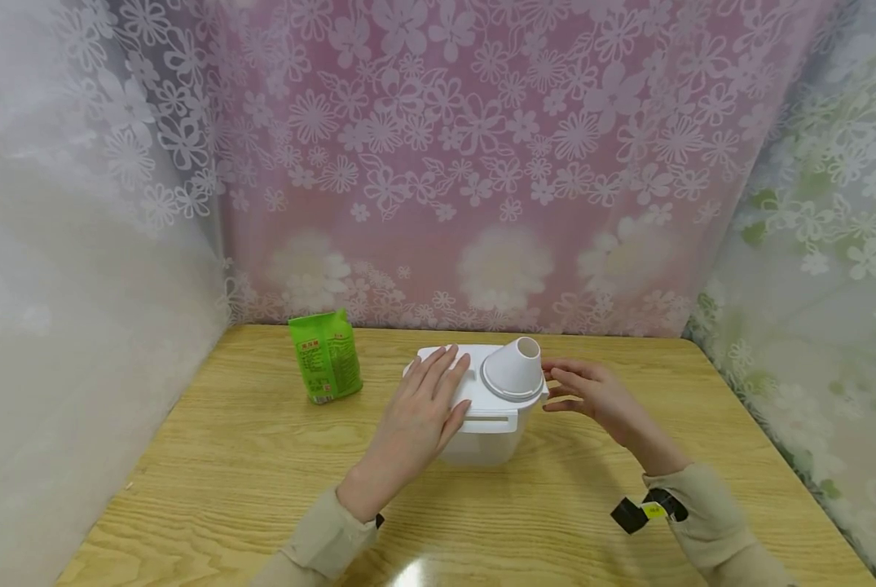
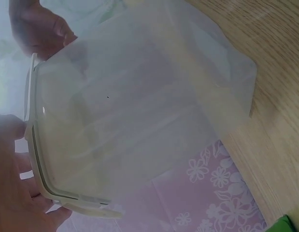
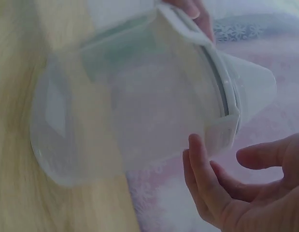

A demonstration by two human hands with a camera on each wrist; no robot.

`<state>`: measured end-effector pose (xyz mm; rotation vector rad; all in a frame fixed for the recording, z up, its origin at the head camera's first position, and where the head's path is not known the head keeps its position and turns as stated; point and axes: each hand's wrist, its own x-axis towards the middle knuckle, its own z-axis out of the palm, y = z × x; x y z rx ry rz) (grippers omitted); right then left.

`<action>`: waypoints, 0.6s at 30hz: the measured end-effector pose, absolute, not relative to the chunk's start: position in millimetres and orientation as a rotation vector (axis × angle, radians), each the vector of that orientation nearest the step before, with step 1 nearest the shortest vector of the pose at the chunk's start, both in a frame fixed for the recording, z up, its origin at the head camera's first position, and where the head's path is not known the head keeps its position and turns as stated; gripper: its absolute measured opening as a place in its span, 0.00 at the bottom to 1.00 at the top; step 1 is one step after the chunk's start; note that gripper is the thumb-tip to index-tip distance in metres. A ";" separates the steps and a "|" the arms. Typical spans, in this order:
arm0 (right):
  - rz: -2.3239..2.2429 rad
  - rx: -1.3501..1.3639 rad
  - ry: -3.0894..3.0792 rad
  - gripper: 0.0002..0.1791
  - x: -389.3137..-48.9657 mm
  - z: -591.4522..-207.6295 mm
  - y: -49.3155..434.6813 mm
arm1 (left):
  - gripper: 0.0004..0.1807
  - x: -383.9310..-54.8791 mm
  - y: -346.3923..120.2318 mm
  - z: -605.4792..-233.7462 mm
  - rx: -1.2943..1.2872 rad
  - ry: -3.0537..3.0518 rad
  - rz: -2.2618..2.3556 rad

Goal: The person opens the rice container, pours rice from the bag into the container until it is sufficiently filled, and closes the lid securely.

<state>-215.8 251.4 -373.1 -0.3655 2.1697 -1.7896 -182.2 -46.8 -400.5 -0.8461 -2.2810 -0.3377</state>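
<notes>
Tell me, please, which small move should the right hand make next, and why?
Probably the right hand should grasp the side clip: its fingertips are close by it and hold nothing, while the left hand rests on the white lid, which may steady it.

Head view looks fwd/down, farther off; 2 close wrist views share the container (image 2: 120,111), opp. sides.

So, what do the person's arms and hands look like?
The left hand and right hand are ungloved. The left sleeve and right sleeve are beige. On the right, a black strap bears a yellow label; on the left, only a black bit shows.
</notes>
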 end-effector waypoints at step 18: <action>-2.047 -0.195 1.506 0.20 -225.7 -378.4 253.2 | 0.31 -183.1 -46.3 -400.0 -0.851 -2.283 -0.368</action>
